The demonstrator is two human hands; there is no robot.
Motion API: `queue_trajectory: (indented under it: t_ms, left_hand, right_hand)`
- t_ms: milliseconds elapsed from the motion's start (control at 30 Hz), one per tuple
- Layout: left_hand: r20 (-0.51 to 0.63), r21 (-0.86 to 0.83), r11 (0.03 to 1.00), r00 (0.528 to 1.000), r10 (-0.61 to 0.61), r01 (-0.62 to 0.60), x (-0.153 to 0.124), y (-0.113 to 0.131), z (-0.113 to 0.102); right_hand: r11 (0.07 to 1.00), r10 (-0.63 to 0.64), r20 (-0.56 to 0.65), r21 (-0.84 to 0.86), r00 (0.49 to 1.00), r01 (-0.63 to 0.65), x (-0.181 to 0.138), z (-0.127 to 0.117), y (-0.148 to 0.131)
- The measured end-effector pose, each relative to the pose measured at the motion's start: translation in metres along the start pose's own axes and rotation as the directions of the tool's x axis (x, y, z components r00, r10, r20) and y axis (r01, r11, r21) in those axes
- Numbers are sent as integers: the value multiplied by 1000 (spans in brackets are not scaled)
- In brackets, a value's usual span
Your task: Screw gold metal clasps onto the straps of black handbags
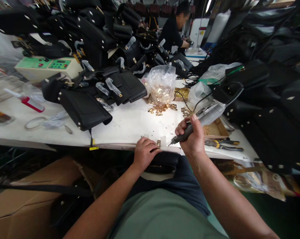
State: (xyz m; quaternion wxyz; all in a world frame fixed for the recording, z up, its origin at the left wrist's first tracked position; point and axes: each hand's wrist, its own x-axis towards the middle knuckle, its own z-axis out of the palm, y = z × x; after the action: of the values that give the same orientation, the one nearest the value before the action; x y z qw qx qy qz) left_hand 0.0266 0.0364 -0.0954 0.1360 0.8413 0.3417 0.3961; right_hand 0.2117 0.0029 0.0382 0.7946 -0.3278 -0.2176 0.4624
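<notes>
My right hand (pixel 194 134) is wrapped round a grey electric screwdriver (pixel 209 114), its thin bit pointing down and left toward the table's front edge. At that edge, my left hand (pixel 147 151) has thumb and fingers closed on a small gold metal plate (pixel 158 143). The screwdriver bit is a short way right of the plate, apart from it. Below the left hand, a black bag (pixel 164 162) lies at my lap, partly hidden by the hand and the table edge. Gold metal fittings (pixel 161 109) lie loose farther back on the white table (pixel 130 122).
A clear plastic bag of fittings (pixel 162 84) stands behind the loose pieces. Pliers (pixel 224 145) and a cardboard tray (pixel 217 129) lie at right. Black handbags (pixel 85 109) crowd the left and back, near a control box (pixel 49 68). Another person (pixel 172 33) sits beyond.
</notes>
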Motion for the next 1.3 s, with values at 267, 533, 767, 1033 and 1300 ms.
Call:
queue_trajectory:
  t_ms: [267,533,767,1033,1300]
  left_hand:
    - [6,248,969,1000,15,-16,-4,7,-6]
    - [54,384,919,996,75,-90,-14,12,-8]
    - [9,420,906,998,63,-61,-21,16,-2]
    - [22,411,909,997,68,-71,-25,10,2]
    - [64,406,908,994,86,-105,-23,11,0]
  right_hand:
    - [1000,-22,17,13,1000,21,-9,-3,-11]
    - [998,-65,7,6,998,65,-18,-8,-24]
    - [998,-65,8,-17,998,65,-16,-11,-27]
    - [999,-33,28,-30,999,33,-8,-7,-18]
    - [998,-22,-6,-64,1000,21,-12,-12,-14]
